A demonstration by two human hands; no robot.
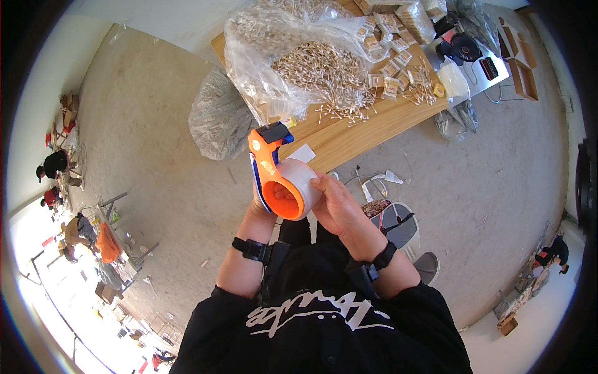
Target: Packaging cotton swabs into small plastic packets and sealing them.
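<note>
An orange tape dispenser (pixel 269 163) with a black front end carries a white roll of tape (pixel 303 177). My left hand (pixel 257 201) grips the dispenser from behind and below; most of that hand is hidden by it. My right hand (pixel 336 202) holds the roll's right side, thumb against the tape. Both hands hold the tool at chest height, just in front of the near edge of a wooden table (pixel 349 136).
On the table lie a clear bag of cotton swabs (pixel 311 65), loose swabs, and several small packets (pixel 389 59). A second full bag (pixel 218 118) stands on the floor at the left. A white chair (pixel 398 224) is at my right. People work at the far left.
</note>
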